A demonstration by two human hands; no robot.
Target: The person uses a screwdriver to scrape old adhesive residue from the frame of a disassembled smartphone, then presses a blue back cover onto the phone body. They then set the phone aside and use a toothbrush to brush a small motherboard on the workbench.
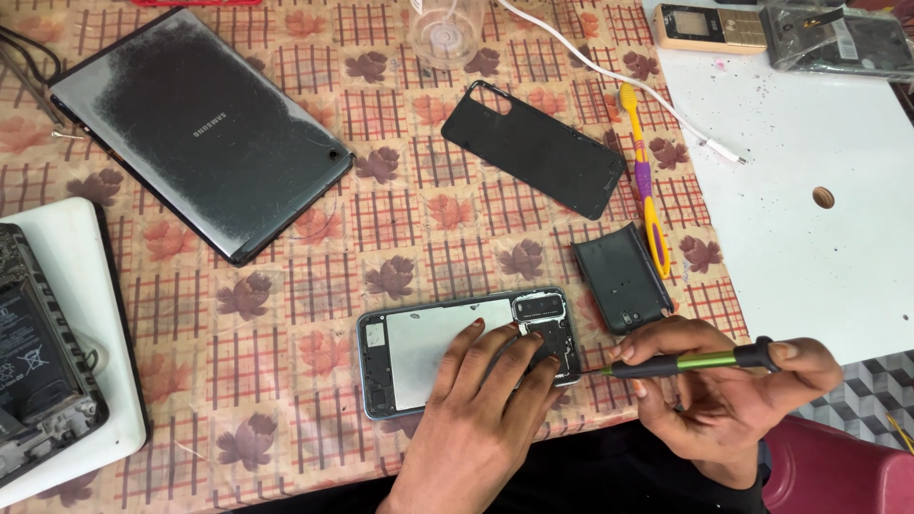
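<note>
My left hand point(476, 409) is lying flat, grip empty, pinning the opened phone point(447, 347) at lower centre; my right hand point(724, 395) is gripping the green screwdriver point(700, 361), tip at the phone's right edge. I'm favouring light, square pressure.

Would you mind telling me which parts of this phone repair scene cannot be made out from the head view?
- Opened phone: its lower right part is hidden under the left hand.
- Screwdriver: the tip is too small to show whether it touches the phone.
- Opened device on the white pad: cut off by the left edge.
- Clear cup: cut off by the top edge.
</note>
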